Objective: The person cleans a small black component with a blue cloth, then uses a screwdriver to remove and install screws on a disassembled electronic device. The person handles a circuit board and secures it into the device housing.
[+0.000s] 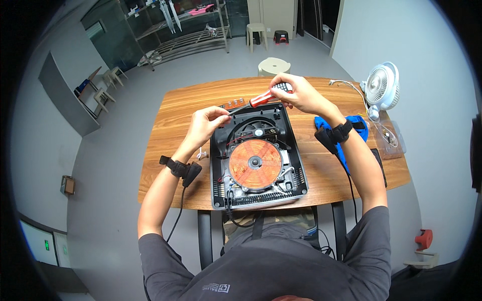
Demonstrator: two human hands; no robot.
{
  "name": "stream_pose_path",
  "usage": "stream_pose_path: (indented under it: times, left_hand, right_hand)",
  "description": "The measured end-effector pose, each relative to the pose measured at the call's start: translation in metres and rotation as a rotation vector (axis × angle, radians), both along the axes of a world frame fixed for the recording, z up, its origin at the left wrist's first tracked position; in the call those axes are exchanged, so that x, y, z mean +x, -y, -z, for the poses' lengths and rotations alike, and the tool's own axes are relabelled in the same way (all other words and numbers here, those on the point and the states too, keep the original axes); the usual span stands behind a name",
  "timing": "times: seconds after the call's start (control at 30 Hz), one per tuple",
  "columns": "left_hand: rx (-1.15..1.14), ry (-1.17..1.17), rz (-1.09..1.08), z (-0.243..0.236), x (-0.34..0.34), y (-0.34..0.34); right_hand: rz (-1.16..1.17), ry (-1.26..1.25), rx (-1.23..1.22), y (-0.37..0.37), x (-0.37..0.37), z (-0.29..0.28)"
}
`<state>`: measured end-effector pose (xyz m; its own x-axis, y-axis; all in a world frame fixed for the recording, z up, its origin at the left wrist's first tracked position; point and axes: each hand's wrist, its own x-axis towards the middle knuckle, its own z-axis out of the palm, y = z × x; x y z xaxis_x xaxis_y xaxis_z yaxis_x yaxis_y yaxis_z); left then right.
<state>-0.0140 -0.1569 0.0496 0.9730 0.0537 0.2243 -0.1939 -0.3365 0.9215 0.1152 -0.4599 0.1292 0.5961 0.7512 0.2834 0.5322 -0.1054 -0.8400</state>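
Note:
My right hand grips a screwdriver by its red, white and black handle, above the far edge of an opened induction cooker. The shaft points left and slightly toward me. At its tip the fingers of my left hand are pinched together; whatever lies between them is too small to make out. The cooker's black housing lies in front of me, showing a round copper coil, a cooling fan behind it, and wiring around them. A row of small pieces sits just beyond the housing's far left corner.
The wooden table carries a white desk fan, a blue cloth and a clear plastic box on the right. A small white item lies left of the cooker. A black cable hangs at its near edge. Beyond stands a stool.

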Motion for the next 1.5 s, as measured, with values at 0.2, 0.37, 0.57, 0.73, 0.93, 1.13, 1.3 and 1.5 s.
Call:
stream_pose_path:
  times: [0.2,0.37,0.57,0.73,0.93,1.13,1.3,1.5]
  left_hand:
    - [-0.151,0.019,0.071,-0.001,0.001,-0.003]
    - [-0.19,-0.015,0.063,-0.004,0.0,0.0]
    - [-0.279,-0.07,0.068,-0.012,-0.005,0.004]
    - [-0.304,-0.087,0.076,-0.016,-0.008,0.007]
    - [-0.405,-0.092,0.095,-0.014,-0.008,0.007]
    - [-0.485,-0.144,0.082,-0.011,-0.009,0.01]
    - [-0.445,-0.137,0.126,-0.013,-0.012,0.013]
    - [-0.264,-0.131,0.25,-0.014,-0.013,0.011]
  right_hand:
    - [0.007,-0.039,0.002,0.0,-0.001,0.002]
    - [-0.021,-0.135,0.054,0.003,0.003,0.006]
    - [-0.021,-0.197,0.097,0.005,0.005,0.01]
    - [-0.019,-0.149,0.112,0.006,0.008,0.012]
    - [-0.018,-0.183,0.129,0.009,0.011,0.014]
    - [-0.01,-0.2,0.124,0.009,0.01,0.014]
    - [-0.04,-0.188,0.063,0.014,0.009,0.009]
    - [-0.026,-0.203,0.052,0.013,0.008,0.006]
